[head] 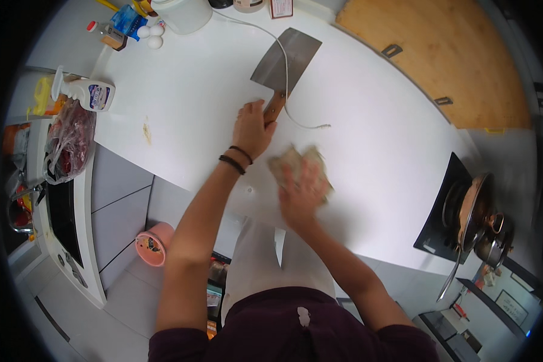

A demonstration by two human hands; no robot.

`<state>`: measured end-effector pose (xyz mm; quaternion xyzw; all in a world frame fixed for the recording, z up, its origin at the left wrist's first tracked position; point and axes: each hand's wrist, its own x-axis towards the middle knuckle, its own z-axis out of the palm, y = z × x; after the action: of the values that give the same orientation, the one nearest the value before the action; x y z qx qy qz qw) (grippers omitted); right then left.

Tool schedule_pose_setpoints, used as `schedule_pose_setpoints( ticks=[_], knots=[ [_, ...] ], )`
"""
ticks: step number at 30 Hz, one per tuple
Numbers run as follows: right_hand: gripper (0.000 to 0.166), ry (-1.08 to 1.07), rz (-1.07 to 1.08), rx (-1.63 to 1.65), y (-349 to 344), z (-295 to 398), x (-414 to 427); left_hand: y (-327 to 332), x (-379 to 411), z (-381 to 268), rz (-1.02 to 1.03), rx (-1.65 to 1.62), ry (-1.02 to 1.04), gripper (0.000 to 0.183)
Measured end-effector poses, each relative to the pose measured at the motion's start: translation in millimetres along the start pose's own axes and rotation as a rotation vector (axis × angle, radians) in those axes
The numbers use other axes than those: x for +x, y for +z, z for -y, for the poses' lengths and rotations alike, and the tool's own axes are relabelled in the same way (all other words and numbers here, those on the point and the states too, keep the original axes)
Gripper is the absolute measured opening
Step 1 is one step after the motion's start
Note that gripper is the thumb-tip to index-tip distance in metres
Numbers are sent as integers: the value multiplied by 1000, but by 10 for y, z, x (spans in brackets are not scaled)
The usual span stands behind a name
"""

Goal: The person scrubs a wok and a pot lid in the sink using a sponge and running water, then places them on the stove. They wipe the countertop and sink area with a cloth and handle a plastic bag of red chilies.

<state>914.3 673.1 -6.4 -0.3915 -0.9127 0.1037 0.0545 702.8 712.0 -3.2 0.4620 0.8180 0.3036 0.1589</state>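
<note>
My left hand [254, 131], with two dark bands at the wrist, is on the wooden handle of a cleaver [286, 61]. The broad steel blade points away from me on the white countertop [185, 104], and a thin white cable [287, 77] crosses over it, its end lying to the right of the handle. Under my right hand [302, 192] is a beige cloth [294, 164], pressed flat on the counter near the front edge; hand and cloth are blurred. A brownish smear [147, 131] marks the counter at the left.
A spray bottle [97, 96] and a plastic bag [70, 145] are at the left. Eggs [154, 42], a red-capped bottle [113, 37] and a white bucket [185, 16] stand at the back. Right, a pan [473, 212] sits on a black cooktop [439, 217]. A pink bin [156, 244] is below.
</note>
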Motion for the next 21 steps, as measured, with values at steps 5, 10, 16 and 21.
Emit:
schedule_pose_setpoints(
  ticks=[5,10,16,21],
  knots=[
    [56,-241,68,151,113,324,444,-335,-263,395,34,-84,-107,51],
    [50,22,-54,-64,-175,-936,-167,-621,-742,773,-14,-82,-81,45],
    [53,889,-252,-158,-39,-1191,-1043,-749,-1271,808,-43,-88,-33,41],
    [54,404,-143,-12,269,219,-535,-683,-1248,741,-49,-133,-50,41]
  ],
)
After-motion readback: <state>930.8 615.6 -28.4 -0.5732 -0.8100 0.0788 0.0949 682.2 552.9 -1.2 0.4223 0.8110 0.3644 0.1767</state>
